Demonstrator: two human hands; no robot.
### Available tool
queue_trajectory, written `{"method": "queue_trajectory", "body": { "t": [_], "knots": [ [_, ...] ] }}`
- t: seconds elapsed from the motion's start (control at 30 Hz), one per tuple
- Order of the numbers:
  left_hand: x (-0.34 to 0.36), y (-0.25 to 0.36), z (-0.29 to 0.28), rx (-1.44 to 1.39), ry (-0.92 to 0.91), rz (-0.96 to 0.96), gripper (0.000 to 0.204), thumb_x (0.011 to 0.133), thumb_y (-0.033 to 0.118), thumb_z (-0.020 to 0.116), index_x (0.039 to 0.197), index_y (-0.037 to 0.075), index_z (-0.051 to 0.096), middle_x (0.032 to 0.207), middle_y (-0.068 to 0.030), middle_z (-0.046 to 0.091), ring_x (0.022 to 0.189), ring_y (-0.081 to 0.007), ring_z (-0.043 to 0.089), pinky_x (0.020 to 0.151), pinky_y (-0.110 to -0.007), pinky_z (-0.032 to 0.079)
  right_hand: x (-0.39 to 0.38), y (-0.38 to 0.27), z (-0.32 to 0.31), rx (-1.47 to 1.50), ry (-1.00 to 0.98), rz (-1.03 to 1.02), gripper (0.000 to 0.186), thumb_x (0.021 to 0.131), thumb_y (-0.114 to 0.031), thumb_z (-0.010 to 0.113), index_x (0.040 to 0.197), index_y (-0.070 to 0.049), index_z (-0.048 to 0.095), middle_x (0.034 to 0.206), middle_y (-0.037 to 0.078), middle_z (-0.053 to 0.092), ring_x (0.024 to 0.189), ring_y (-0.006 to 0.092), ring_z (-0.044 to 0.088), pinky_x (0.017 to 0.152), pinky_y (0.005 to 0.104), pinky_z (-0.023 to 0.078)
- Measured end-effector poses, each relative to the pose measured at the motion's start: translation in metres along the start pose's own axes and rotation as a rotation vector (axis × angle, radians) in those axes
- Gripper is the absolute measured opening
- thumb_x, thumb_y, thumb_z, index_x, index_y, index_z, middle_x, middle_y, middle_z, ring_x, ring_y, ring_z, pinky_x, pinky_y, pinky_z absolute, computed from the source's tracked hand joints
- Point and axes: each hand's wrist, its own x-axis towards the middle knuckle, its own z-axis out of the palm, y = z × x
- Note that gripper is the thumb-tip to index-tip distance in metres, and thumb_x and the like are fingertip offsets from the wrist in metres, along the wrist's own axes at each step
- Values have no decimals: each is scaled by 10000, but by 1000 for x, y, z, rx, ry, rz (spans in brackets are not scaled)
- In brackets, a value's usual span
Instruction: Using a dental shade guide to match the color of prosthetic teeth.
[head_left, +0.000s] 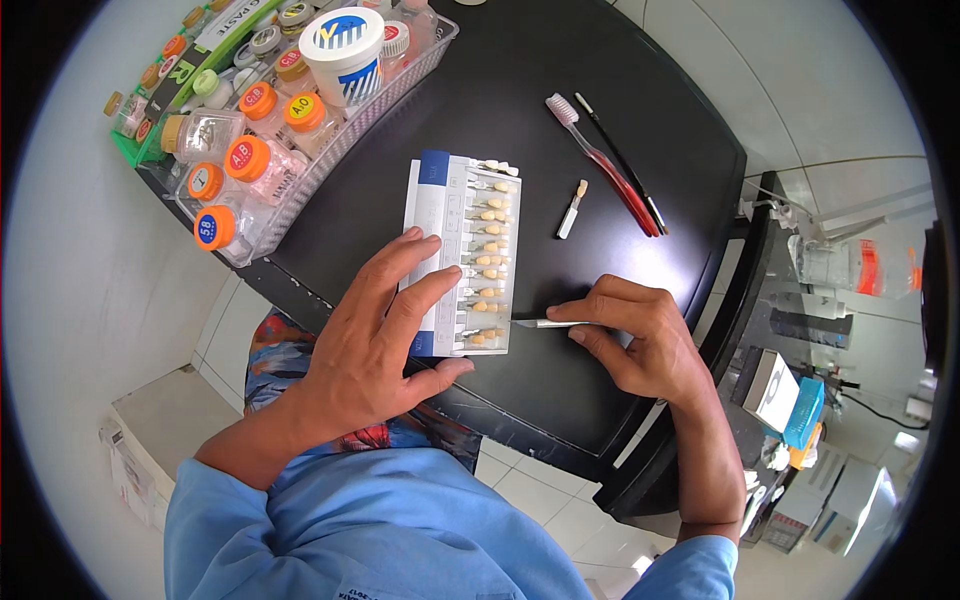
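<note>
Case (426, 205): long, flat and white, with a dark blue band at its far end and another at its near end; it is lying on the black desk (485, 70), in front of the body.
Row of tabs (490, 231): cream and yellowish, shaped like small teeth, on thin stems; they are filling the right half of the case, running from far end to near end.
Left hand (372, 335): it is coming from the lower left, palm down, with the forearm slanting inward; the index finger is resting over the case beside the tabs, and 2 more fingertips are lying on its white left part.
Left grip: the fingers and the thumb are spread, pinching nothing; the thumb is pointing along the near end of the case.
Right hand (645, 335): it is bending inward from a raised forearm, knuckles up, to the right of the case.
Right grip: thumb and index finger are pinching 1 slim pale piece (538, 323); its narrow tip is pointing at the right edge of the case, but I cannot tell if it is touching.
Beyond this hand: 1 loose tab (571, 211) and a red toothbrush (618, 182) are lying on the desk.
</note>
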Motion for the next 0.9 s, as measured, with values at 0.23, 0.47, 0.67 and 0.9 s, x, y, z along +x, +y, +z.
{"method": "queue_trajectory", "body": {
  "t": [0.23, 0.47, 0.67, 0.9],
  "knots": [
    [1, 1, 0, 18, -8, -9, 1011, 782, 230, 1045, 1637, 83, 525, 1700, -238, 461, 1581, -493, 509, 1291, -578, 492, 2, -2, 2, -54, 3, 14, 362, 892, 70, 849, 1217, -85, 887, 944, 100, 752, 761, 275, 766, 663, 405, 594],
    [0, 1, 1, 22, -3, -7, 1012, 781, 229, 1044, 1639, 86, 525, 1699, -235, 463, 1577, -492, 514, 1287, -575, 496, 1, -2, 4, -58, 9, 5, 368, 889, 68, 850, 1220, -90, 890, 934, 95, 750, 762, 272, 767, 666, 405, 598],
    [0, 0, 2, 27, 1, -4, 1013, 778, 226, 1045, 1638, 89, 526, 1697, -227, 467, 1575, -490, 514, 1283, -574, 497, 1, -2, 5, -63, 14, 16, 376, 883, 70, 847, 1222, -89, 889, 929, 90, 749, 764, 269, 772, 672, 407, 602],
    [1, 1, 1, 30, 4, -1, 1013, 780, 221, 1042, 1640, 91, 523, 1690, -226, 472, 1570, -492, 519, 1278, -580, 497, 1, -4, 4, -77, 8, 1, 408, 859, 81, 836, 1226, -89, 889, 919, 92, 740, 760, 265, 771, 673, 405, 606]
  ]
}}
